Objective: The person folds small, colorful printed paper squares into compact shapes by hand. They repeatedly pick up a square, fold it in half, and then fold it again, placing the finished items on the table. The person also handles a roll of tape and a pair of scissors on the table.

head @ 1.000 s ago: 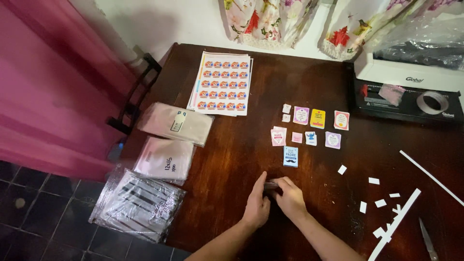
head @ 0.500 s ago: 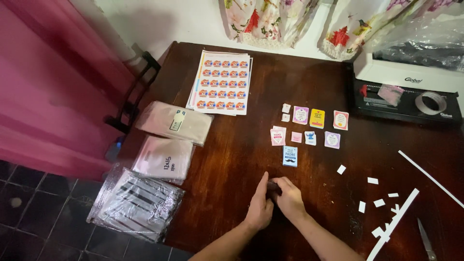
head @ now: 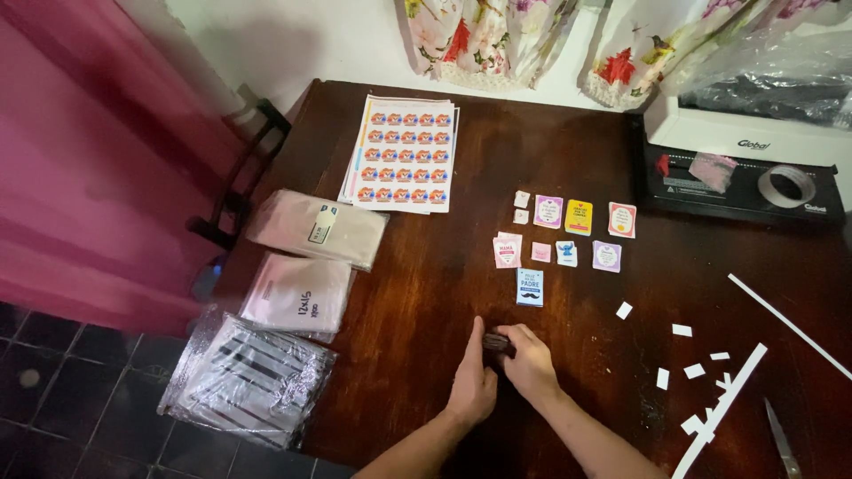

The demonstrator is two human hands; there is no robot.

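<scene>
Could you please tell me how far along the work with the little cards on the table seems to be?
Done, it seems: about ten small cards lie in loose rows, with white paper offcuts to the right. In hand: the left hand and right hand press together on a small dark item, too small to identify. Left: the printed sticker sheets look uncut, and the bag packets lie untouched.

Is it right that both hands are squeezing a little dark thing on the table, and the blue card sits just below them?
Not quite. In the head view, the blue card lies above the hands, farther up the table. Both do pinch the little dark thing.
</scene>
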